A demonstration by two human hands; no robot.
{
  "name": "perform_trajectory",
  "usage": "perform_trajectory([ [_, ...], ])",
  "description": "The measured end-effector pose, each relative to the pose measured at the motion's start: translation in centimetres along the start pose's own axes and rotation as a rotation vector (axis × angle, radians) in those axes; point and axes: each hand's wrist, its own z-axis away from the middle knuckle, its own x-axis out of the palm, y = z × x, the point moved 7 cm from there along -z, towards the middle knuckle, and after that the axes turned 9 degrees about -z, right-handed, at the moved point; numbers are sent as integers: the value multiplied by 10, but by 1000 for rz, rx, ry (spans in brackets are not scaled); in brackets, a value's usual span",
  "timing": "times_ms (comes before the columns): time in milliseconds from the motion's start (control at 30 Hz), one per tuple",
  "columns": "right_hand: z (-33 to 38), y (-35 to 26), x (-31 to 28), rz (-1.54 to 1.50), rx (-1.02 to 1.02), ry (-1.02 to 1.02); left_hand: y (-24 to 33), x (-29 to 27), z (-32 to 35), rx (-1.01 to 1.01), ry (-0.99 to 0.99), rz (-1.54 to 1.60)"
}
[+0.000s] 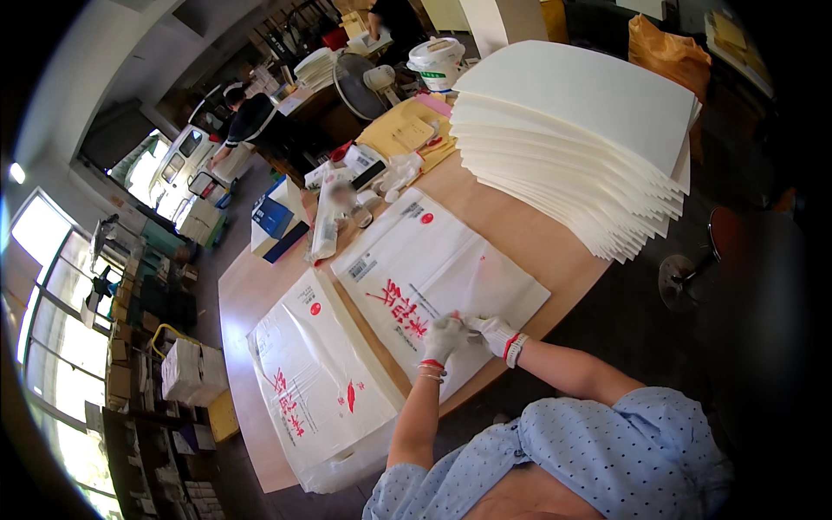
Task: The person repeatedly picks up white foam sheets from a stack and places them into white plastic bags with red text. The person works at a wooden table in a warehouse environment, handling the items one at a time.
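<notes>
Both my hands wear white knit gloves with red cuffs. My left hand (441, 338) and my right hand (496, 332) meet at the near edge of a clear plastic bag (425, 269) with red print and a barcode label, lying flat on the wooden table (537, 238). Fingers of both pinch the bag's near edge. A second stack of the same printed bags (316, 381) lies to the left, hanging over the table's near edge.
A tall fanned stack of white sheets (581, 130) fills the table's right end. Yellow envelopes (407, 130), a blue-and-white box (276, 217), a wrapped roll (328, 221), a white bucket (436, 61) and a fan (355, 87) sit farther back. A person (247, 121) stands far left.
</notes>
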Motion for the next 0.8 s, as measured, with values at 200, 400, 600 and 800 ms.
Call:
perform_trajectory([
  [200, 24, -82, -48, 1520, -767, 176, -74, -47, -64, -217, 91, 1349],
  [400, 37, -105, 141, 943, -628, -225, 23, -93, -42, 65, -50, 909],
  [600, 20, -60, 77, 1551, -576, -181, 100, -145, -34, 280, -9, 477],
  [800, 195, -248, 22, 1431, -1363, -308, 127, -165, 35, 506, 522, -315],
])
